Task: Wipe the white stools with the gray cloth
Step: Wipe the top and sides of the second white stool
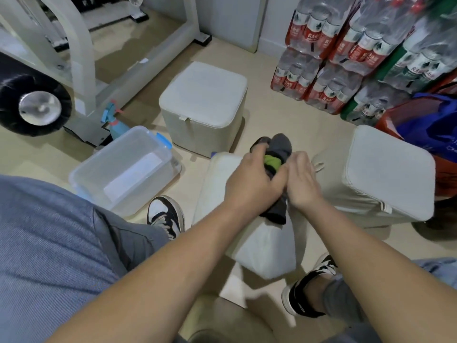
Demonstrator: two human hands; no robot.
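Observation:
Three white cube stools stand on the floor: one at the back [205, 95], one at the right [385, 174], and one directly under my hands [262, 246], between my feet. Both hands hold a bunched gray cloth [280, 147] with a green patch above the near stool. My left hand [249, 179] grips the cloth's upper part, fingers curled round it. Beside it, my right hand [301, 181] holds the cloth's lower part, which hangs down onto the stool top.
A clear plastic box with a blue latch [123, 169] sits on the floor at the left, with a blue spray bottle [113, 122] behind it. Packs of water bottles [346, 53] are stacked at the back right. A wheeled white frame [37, 105] stands at the left.

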